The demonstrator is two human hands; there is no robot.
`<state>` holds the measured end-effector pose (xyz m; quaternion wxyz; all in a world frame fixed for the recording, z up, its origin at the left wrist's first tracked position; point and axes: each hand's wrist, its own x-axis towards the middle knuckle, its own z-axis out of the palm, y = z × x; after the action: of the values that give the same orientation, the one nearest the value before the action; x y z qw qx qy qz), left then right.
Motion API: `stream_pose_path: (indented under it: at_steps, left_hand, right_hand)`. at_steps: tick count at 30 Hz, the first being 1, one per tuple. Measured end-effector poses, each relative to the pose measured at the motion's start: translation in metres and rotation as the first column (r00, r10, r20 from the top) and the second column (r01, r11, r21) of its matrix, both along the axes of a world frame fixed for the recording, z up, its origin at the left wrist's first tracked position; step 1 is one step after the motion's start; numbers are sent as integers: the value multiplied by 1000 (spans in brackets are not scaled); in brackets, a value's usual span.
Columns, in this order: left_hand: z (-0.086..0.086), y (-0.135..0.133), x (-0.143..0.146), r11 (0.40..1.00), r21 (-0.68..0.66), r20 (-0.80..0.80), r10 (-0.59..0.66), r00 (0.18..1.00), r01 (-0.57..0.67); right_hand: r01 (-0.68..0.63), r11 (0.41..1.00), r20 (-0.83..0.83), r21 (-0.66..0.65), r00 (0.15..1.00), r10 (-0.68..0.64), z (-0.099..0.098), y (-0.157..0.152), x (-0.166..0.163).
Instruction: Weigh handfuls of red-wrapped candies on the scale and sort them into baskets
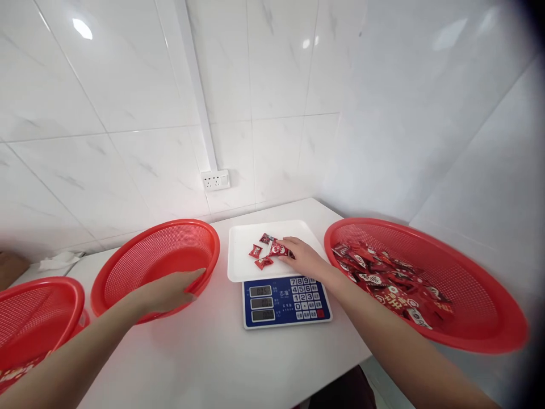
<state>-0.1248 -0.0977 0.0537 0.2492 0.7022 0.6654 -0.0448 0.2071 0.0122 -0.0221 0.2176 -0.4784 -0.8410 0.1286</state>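
Observation:
A digital scale (pixel 287 304) with a white tray (pixel 240 244) stands in the middle of the table. Several small red wrapped candies (pixel 264 262) lie on the tray. My right hand (pixel 304 257) is over the tray's right side, its fingers closed around a larger red candy packet (pixel 279 249). Part of that packet is hidden by the fingers. At the front right rim of a red mesh basket (pixel 155 250), my left hand (pixel 176 291) reaches in with thumb and fingers apart, holding nothing visible. No candies show inside this basket.
On the right, a large red basket (pixel 481 307) holds many red-wrapped packets (pixel 392 278). Another red basket (pixel 72 289) at the far left has packets in it. A wall socket (pixel 216 180) is behind the table (pixel 204 363); white tissue-like material (pixel 62 259) lies at the back left.

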Motion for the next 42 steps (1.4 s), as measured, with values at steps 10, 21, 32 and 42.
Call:
stream_pose_path:
  at_steps: [10,21,32,42]
  left_hand:
    - [-44,69,128,851,392,-23,-369,929,348]
    - [-37,84,112,848,461,-60,-264,963,261]
    - [1,53,29,899,431,-124,-28,992,79]
    - [-27,79,132,820,521,115,-344,932,239]
  right_hand:
    - [36,998,64,43,997,-39,-3,-1,-10]
    - [10,1000,7,24,1000,-10,2,-6,0]
    - [47,999,-91,10,995,-46,14,-3,-16]
    - [-131,965,-484,-226,875,6,32,-13,-21]
